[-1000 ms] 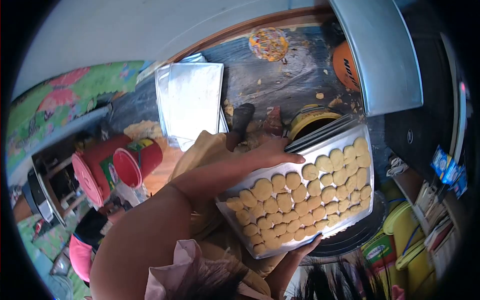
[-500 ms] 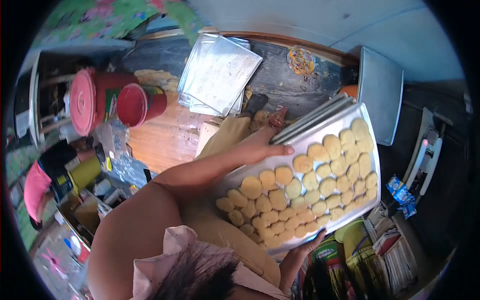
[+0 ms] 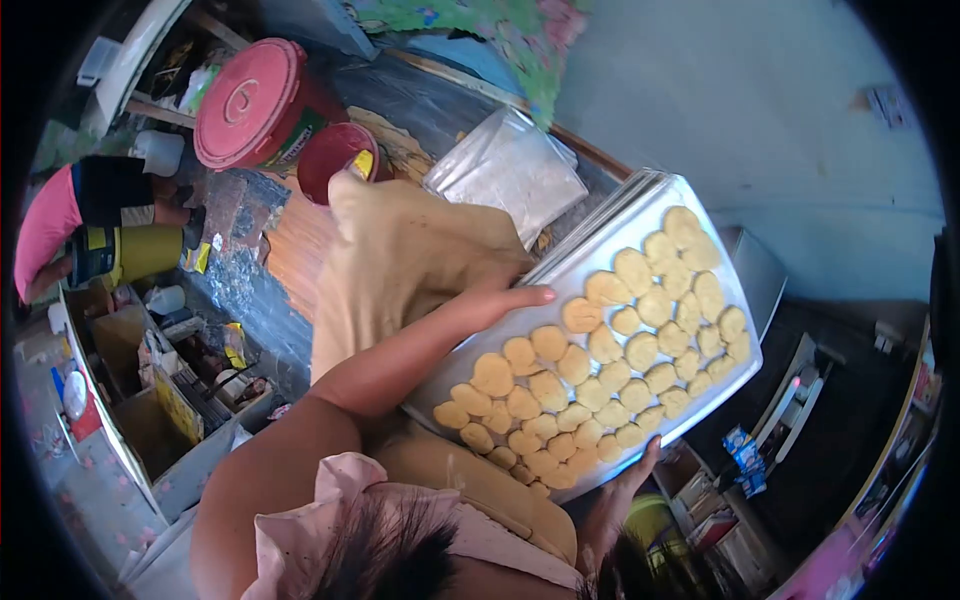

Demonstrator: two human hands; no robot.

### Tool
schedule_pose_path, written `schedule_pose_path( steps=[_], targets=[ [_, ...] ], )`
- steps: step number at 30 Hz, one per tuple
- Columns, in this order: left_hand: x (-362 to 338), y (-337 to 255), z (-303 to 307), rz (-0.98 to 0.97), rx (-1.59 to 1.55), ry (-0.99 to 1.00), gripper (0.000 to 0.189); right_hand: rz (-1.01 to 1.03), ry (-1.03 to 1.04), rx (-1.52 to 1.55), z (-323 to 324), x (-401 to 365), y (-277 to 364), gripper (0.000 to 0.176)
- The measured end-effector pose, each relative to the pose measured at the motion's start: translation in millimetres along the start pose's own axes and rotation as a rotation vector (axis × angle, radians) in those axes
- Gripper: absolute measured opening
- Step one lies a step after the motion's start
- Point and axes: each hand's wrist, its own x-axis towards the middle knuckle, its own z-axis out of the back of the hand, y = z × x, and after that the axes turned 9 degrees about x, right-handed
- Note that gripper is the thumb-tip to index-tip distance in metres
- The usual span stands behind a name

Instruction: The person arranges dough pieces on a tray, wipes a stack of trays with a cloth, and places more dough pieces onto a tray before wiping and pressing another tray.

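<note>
A stack of metal trays is tilted across the front of my body. Several round, pale yellow pieces of what looks like dough or biscuit lie in rows on the top tray. My left hand grips the upper-left long edge, its thumb over the rim and the other fingers hidden beneath. On the opposite long edge, my right hand holds the rim from below, partly hidden by the tray. The lower-left end of the stack is close to my lap.
Flat metal trays lie on the floor near the wall. A lidded red bucket and an open red bucket stand at upper left. Another person bends over at far left, above a divided box. Shelves with books stand lower right.
The view has turned, so the buckets and floor trays sit further right. My raised knee in tan cloth now covers part of the floor. Both hands still hold the stack.
</note>
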Motion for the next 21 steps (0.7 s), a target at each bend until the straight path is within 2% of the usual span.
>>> schedule_pose_path(
  steps=[4, 5, 6, 8, 10, 12, 14, 16, 17, 18, 19, 20, 21],
  targets=[
    [-46.1, 8.6, -2.8, 0.042, -0.166, -0.206, 0.087, -0.104, 0.203, -0.094, -22.4, 29.1, 31.6, 0.081],
    [-59.2, 2.4, -5.7, 0.016, -0.167, -0.255, 0.086, -0.096, 0.168, -0.125, -26.8, 38.5, 35.6, 0.081],
    [-83.8, 5.1, -19.1, -0.012, -0.158, -0.289, 0.085, -0.107, 0.213, -0.159, -17.3, 33.3, 39.4, 0.08],
    [-104.9, 10.3, -6.1, -0.089, -0.231, -0.404, 0.084, -0.127, 0.307, -0.224, -48.3, 44.0, 38.6, 0.079],
    [-137.7, -12.2, -4.5, -0.047, -0.251, -0.523, 0.085, -0.239, 0.282, -0.218, -52.4, 67.6, 32.1, 0.071],
    [-174.4, -35.5, -4.5, -0.022, -0.197, -0.672, 0.079, -0.338, 0.393, -0.207, -93.6, 57.9, 42.9, 0.066],
    [-165.4, -16.0, 26.1, 0.001, -0.179, -0.741, 0.069, -0.427, 0.494, -0.171, -134.7, 80.6, 19.0, 0.063],
    [-183.3, 18.6, 82.8, 0.037, -0.049, -0.934, 0.061, -0.512, 0.607, -0.156, -175.1, 90.8, -14.3, 0.063],
    [-189.5, -10.3, 76.6, -0.027, -0.156, -0.895, 0.057, -0.56, 0.65, -0.176, -187.5, 103.1, -27.1, 0.065],
    [-203.2, -9.7, 84.4, -0.012, -0.161, -0.862, 0.059, -0.541, 0.686, -0.207, -198.5, 103.2, -27.6, 0.064],
    [-209.8, -47.9, 51.2, -0.071, -0.25, -0.83, 0.064, -0.526, 0.718, -0.244, -207.0, 99.3, -20.7, 0.063],
    [-195.0, -36.6, 132.9, -0.087, -0.301, -0.832, 0.07, -0.545, 0.744, -0.267, -277.2, 113.1, -78.0, 0.061],
    [-193.4, -27.9, 151.3, -0.137, -0.261, -0.82, 0.073, -0.462, 0.812, -0.266, -285.8, 120.5, -87.2, 0.061]
  ],
)
